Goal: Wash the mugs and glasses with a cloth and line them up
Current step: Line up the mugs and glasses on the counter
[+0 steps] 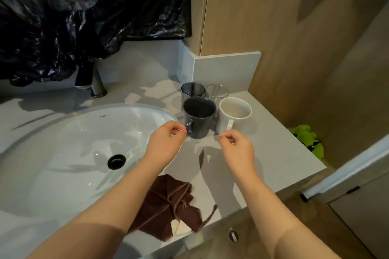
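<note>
Step looks like mug pickup for washing. Left hand (167,140) sits by dark mug (200,119) handle; contact, can't tell. Right hand (236,146) near white mug (234,114). Both sets of fingers loosely curled, holding nothing. Next: grip handle, move over sink (63,132), grab cloth (168,202) off counter (273,145). Count: 2 mugs, 2 glasses behind (dark glass (192,90), clear glass (217,91)), 1 cloth.

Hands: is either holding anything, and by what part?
Nothing is held. Left hand hovers beside the grey mug, right hand beside the white mug.
</note>
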Motion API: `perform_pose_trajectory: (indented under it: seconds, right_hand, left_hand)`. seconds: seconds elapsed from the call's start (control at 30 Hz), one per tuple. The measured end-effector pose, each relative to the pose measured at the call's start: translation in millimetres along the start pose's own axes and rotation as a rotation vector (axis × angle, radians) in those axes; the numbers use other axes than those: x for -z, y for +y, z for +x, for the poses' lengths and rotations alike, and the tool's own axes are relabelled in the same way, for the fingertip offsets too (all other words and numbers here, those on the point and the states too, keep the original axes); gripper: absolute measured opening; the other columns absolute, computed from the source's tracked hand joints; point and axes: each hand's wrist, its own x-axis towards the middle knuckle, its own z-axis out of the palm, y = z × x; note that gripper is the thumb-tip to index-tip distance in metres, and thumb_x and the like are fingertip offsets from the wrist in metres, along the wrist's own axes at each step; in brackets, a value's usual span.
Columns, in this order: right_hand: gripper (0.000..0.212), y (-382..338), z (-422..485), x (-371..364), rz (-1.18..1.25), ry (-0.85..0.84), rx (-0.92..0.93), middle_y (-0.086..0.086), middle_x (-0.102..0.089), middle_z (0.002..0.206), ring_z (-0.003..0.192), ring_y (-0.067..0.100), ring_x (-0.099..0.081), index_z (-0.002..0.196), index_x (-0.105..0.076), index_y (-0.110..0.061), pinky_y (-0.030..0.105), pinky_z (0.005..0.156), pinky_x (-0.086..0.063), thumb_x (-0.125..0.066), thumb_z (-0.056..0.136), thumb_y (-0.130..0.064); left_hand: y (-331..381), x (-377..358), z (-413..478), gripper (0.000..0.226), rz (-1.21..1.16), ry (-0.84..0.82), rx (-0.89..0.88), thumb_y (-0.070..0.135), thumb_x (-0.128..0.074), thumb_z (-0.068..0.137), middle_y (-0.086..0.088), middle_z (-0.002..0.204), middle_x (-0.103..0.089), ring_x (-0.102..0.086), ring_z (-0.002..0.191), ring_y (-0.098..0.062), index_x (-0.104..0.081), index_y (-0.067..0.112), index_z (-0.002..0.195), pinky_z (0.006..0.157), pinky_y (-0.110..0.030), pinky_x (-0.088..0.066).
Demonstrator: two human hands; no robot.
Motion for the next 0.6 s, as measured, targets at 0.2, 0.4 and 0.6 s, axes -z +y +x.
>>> perform_pose_trajectory:
  seconds: [0.2, 0.4, 0.6]
  right_hand:
    - [0.01, 8.2, 39.1, -3.9, 0.19, 0.07, -0.207, 0.003, -0.053, 0.081, 0.071, 0.016, -0.05, 0.09, -0.047, -0.013, 0.029, 0.063, -0.039, -0.054, 0.092, -0.021]
    - [0.025, 11.1, 52.4, -16.9, 0.352, -0.057, -0.321, -0.002, -0.055, 0.08, 0.074, 0.018, -0.05, 0.076, -0.05, -0.018, 0.032, 0.069, -0.039, -0.041, 0.099, -0.026]
    - [0.037, 11.4, 52.0, -11.8, 0.45, -0.039, -0.327, 0.002, -0.049, 0.066, 0.059, 0.015, -0.043, 0.068, -0.042, -0.014, 0.025, 0.058, -0.036, -0.032, 0.101, -0.023]
  left_hand:
    - [6.7, -24.8, 24.3, 0.019, -0.092, -0.012, 0.18, 0.034, -0.04, 0.101, -0.001, 0.093, -0.06, -0.061, 0.085, -0.021, -0.053, 0.02, 0.103, 0.072, -0.031, -0.05]
    - [8.9, -33.9, 30.5, 0.038, -0.237, -0.085, 0.246, 0.027, -0.033, 0.103, -0.011, 0.074, -0.052, -0.044, 0.061, -0.018, -0.05, 0.01, 0.073, 0.06, -0.03, -0.04]
    - [11.4, -34.8, 31.3, 0.04, -0.285, -0.154, 0.296, 0.024, -0.033, 0.102, -0.008, 0.066, -0.049, -0.048, 0.065, -0.019, -0.044, 0.01, 0.067, 0.065, -0.027, -0.044]
